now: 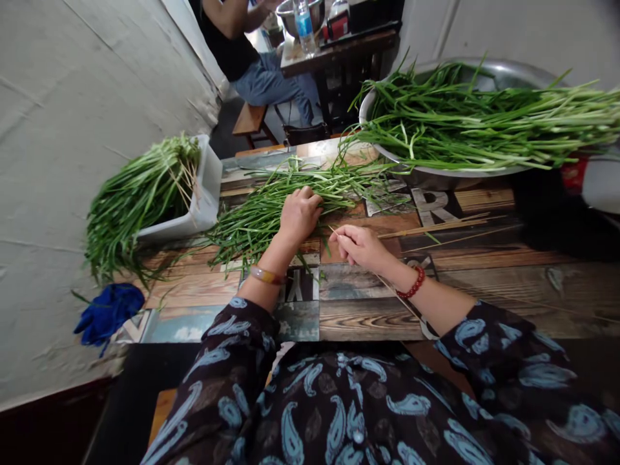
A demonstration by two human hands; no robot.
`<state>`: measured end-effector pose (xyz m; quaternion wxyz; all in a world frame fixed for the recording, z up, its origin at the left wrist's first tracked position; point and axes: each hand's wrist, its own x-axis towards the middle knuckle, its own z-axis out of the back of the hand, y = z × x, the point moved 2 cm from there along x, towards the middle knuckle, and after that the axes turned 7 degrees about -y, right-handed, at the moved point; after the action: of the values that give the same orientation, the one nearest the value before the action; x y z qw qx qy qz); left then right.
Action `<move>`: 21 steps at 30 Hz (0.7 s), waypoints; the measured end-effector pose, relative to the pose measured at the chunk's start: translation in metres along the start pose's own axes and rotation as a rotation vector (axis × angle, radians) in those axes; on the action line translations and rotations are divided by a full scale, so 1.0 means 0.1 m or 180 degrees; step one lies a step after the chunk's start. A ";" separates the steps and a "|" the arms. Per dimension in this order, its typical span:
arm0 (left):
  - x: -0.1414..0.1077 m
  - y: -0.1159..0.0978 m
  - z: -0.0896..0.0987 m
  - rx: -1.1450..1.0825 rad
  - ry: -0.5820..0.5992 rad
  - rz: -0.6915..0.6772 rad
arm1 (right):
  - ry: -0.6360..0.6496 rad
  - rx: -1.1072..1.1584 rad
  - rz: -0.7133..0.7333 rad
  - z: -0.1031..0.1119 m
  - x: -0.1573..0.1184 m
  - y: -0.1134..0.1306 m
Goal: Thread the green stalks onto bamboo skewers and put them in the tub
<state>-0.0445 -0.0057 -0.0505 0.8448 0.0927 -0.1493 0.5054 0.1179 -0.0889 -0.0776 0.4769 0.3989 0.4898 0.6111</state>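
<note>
Loose green stalks point(264, 210) lie in a pile across the middle of the wooden-patterned table point(372, 316). My left hand point(301, 212) rests on the right part of this pile, its fingers curled down on the stalks; what they grip, if anything, is hidden. Just right of it and nearer to me, my right hand point(357, 245) is closed in a pinch round a thin stick point(400, 298), whose tip pokes out toward the pile and whose length runs back under the wrist. More thin sticks point(436, 227) lie on the table right of my right hand.
At the left, a white bin point(209, 187) holds green stalks with sticks among them, beside a blue glove point(109, 313). A large metal basin point(513, 68) heaped with stalks stands at the back right. Beyond, a person point(266, 77) sits at another table point(339, 55).
</note>
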 end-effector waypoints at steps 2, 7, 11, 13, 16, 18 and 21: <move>-0.02 0.00 0.01 -0.0071 -0.0039 0.0044 | 0.0010 0.0000 0.0025 0.00 -0.01 0.00; -0.05 -0.03 0.15 -0.0284 -0.0499 0.0096 | -0.0054 0.0015 0.0037 0.00 -0.02 0.01; -0.13 0.02 0.32 -0.0955 -0.0866 0.0151 | -0.0085 -0.0003 0.0110 -0.01 -0.03 0.01; -0.19 0.06 0.38 -0.1205 -0.0875 0.0324 | -0.0105 0.0002 0.0145 -0.01 -0.03 0.01; -0.30 0.07 0.39 -0.1024 -0.0757 0.0494 | -0.0142 0.0018 0.0128 0.01 -0.05 0.02; -0.37 0.04 0.35 -0.0807 -0.0612 0.0537 | -0.0155 0.0063 0.0094 0.02 -0.07 0.02; -0.45 0.01 0.24 -0.0796 -0.0457 0.0618 | -0.0220 0.0244 -0.0024 0.04 -0.08 0.02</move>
<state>-0.0687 -0.0497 -0.0433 0.7841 0.0079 -0.2793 0.5542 0.1233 -0.0961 -0.0750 0.4802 0.4359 0.4976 0.5760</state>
